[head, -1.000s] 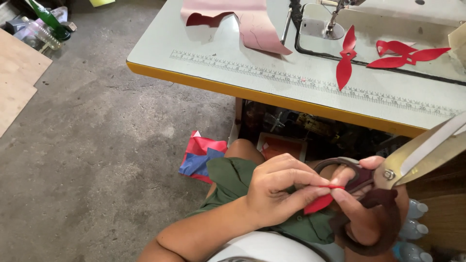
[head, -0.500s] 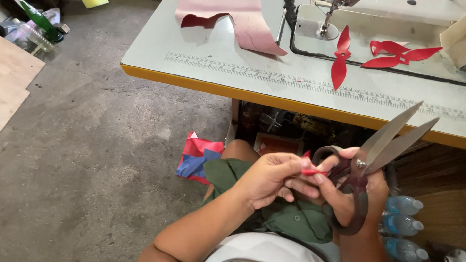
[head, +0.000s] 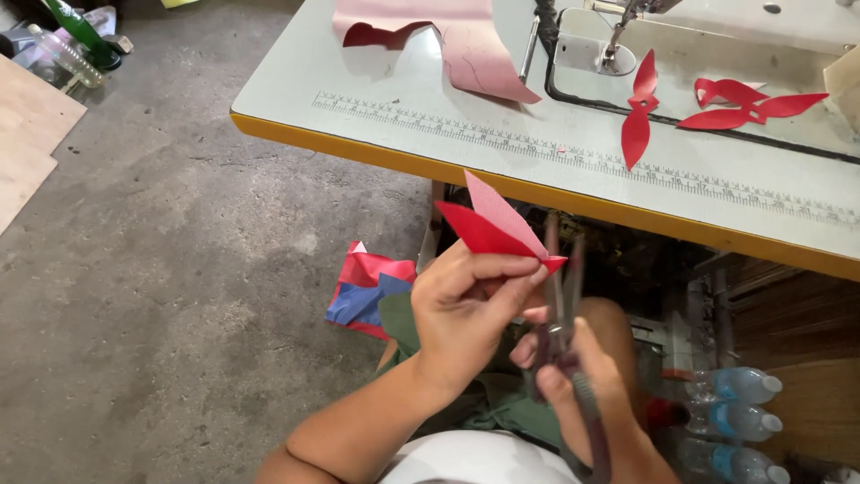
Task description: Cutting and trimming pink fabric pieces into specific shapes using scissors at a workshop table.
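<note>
1. Pinching a folded red piece point(head: 488, 229) between thumb and fingertips, the left hand point(head: 470, 305) is holding it up in front of the desk edge, its pointed tip touching the scissors point(head: 560, 296); the grip is pressed together on the red piece, whose paler underside is showing at the top.
2. The right hand point(head: 582, 385) is wrapping around the handles of the scissors, its grip clamped on them, while the blades are pointing upward and standing slightly parted just beside the red piece.
3. Below the hands, green clothing is covering the person's lap, and a red and blue cloth bundle point(head: 363, 291) is lying on the concrete floor point(head: 179, 269) just left of the knee.
4. Plastic water bottles point(head: 735, 417) are lying under the desk at the right.
5. The pale desk point(head: 403, 134) with a yellow edge is carrying a printed ruler strip along its front.
6. Farther back on the desk, a large pinkish-red sheet point(head: 475, 45) with cut-outs is lying at the left, and finished red shapes point(head: 640, 112) are resting near the sewing machine point(head: 618, 40).
7. A green bottle point(head: 81, 31) is lying on the floor in the far left corner.
</note>
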